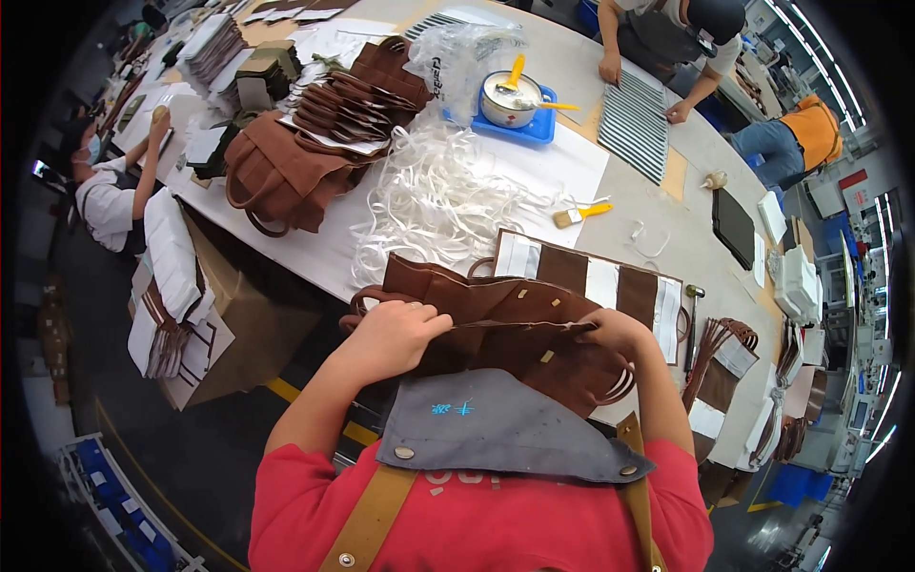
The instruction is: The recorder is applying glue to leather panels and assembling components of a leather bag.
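Note:
A brown leather bag [519, 303] lies at the table's near edge against my apron, its mouth spread wide and small tan patches showing on its inside. At the left end of the mouth, my left hand [398, 334] is closed, pinching the near rim between thumb and fingers. My right hand [618, 336] grips the same rim at the right end; its fingertips are partly hidden by the leather. A looped handle [615, 386] hangs below my right hand. Just beyond the bag is a flat brown bag panel [562, 270] with white patches.
A tangle of white tape [443, 195] lies beyond the bag, with a yellow-handled brush [581, 215] beside it. A glue pot [510, 100] stands in a blue tray [538, 129]. Finished-looking brown bags [286, 172] are at left, a hammer [693, 319] at right. A co-worker [672, 52] works across the table.

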`<move>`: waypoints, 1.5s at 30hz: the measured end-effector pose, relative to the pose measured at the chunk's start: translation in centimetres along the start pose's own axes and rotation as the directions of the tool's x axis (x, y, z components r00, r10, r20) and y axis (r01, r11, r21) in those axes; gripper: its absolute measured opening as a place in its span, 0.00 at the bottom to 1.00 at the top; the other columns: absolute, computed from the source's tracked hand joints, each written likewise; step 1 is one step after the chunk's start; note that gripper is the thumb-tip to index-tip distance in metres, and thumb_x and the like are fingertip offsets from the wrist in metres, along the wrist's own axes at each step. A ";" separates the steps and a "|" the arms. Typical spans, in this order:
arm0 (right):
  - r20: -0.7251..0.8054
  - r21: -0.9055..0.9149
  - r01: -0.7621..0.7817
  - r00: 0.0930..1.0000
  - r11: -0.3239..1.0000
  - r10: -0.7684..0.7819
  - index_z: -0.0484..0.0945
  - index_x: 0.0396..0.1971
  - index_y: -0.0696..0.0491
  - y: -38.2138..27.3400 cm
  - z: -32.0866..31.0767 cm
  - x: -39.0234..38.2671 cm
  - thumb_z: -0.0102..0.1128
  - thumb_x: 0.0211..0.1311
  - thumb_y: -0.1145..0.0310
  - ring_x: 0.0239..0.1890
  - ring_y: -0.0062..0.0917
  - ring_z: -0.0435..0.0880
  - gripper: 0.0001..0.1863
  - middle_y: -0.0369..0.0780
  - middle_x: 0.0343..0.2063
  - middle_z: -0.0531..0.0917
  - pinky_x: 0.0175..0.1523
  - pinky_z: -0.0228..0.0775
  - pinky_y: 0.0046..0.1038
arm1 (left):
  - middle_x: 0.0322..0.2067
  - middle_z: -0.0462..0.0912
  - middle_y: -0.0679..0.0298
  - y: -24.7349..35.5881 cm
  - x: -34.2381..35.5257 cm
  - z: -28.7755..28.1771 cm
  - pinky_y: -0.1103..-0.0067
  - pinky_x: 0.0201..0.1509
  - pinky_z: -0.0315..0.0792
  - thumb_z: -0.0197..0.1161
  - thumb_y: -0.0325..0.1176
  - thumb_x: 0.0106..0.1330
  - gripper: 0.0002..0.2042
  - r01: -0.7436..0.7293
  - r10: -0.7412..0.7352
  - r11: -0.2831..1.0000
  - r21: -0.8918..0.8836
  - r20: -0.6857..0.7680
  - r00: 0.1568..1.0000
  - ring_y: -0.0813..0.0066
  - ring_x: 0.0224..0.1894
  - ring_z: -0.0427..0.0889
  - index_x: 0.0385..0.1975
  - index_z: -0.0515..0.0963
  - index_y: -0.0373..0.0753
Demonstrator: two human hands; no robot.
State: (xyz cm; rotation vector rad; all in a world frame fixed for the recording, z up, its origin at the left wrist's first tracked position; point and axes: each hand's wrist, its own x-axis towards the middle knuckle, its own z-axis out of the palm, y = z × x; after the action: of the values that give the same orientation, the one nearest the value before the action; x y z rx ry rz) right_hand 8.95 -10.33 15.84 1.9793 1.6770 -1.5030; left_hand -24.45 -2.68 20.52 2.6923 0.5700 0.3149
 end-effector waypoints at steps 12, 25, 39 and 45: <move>-0.219 -0.258 0.180 0.946 0.949 -0.239 0.70 0.37 0.54 2.2 0.3 7.0 0.57 0.37 0.70 0.40 0.36 0.72 0.20 0.43 0.34 0.74 0.44 0.64 0.28 | 0.19 0.71 0.62 -1.3 -0.4 -3.6 0.74 0.27 0.66 0.52 0.23 0.41 0.09 -0.052 0.051 0.995 0.087 0.011 0.999 0.66 0.25 0.73 0.25 0.68 0.39; -0.223 -0.970 0.021 0.299 0.240 -0.928 0.72 0.25 0.50 -26.7 -10.9 -8.2 0.53 0.36 0.73 0.27 0.25 0.70 0.10 0.34 0.22 0.68 0.25 0.63 0.26 | 0.21 0.73 0.52 -5.5 -12.3 -8.6 0.68 0.30 0.65 0.52 0.26 0.51 0.14 0.571 -0.606 0.794 -0.207 -0.215 0.765 0.54 0.26 0.73 0.39 0.66 0.37; -0.117 -0.852 0.157 0.873 0.500 -0.474 0.76 0.33 0.47 -25.4 -7.7 17.9 0.46 0.44 0.75 0.34 0.35 0.75 0.14 0.38 0.31 0.77 0.41 0.66 0.33 | 0.22 0.74 0.57 -19.0 -9.6 -3.0 0.68 0.31 0.63 0.46 0.22 0.48 0.08 0.662 -0.451 0.702 0.263 -0.556 0.699 0.59 0.25 0.71 0.27 0.72 0.37; -0.228 -0.154 0.192 0.948 0.969 -0.224 0.76 0.30 0.50 -5.3 8.3 11.1 0.46 0.48 0.66 0.34 0.35 0.76 0.11 0.41 0.30 0.78 0.39 0.67 0.33 | 0.25 0.75 0.52 -13.8 -7.4 6.6 0.65 0.31 0.67 0.49 0.34 0.55 0.07 0.630 -0.636 0.765 -0.136 0.000 0.772 0.53 0.29 0.74 0.27 0.72 0.39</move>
State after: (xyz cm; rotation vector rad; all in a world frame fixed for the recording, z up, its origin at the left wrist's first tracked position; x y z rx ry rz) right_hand -1.51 -6.45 6.09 2.0409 2.0843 -1.2089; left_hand -33.97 3.87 8.00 2.1976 1.3730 0.2086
